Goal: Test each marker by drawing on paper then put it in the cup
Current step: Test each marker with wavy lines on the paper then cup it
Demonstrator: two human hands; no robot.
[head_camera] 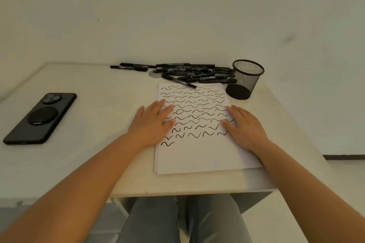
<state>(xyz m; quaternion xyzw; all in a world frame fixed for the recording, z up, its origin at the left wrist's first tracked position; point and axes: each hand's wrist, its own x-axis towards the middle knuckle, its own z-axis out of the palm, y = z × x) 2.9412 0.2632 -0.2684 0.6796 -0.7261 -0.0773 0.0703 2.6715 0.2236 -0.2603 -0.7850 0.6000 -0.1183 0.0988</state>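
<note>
Left hand (153, 124) and right hand (244, 126): flat on the squiggle-covered white paper sheet (197, 156), fingers straight, holding nothing. Pile of black markers (189, 74): on the beige table (98, 94) behind the sheet. Black wire-mesh cup (245, 79): upright, just right of the pile. Black smartphone (40, 118): far left.

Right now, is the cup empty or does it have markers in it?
Empty: through the cup's mesh no markers show inside; the markers lie piled on the table beside it.
</note>
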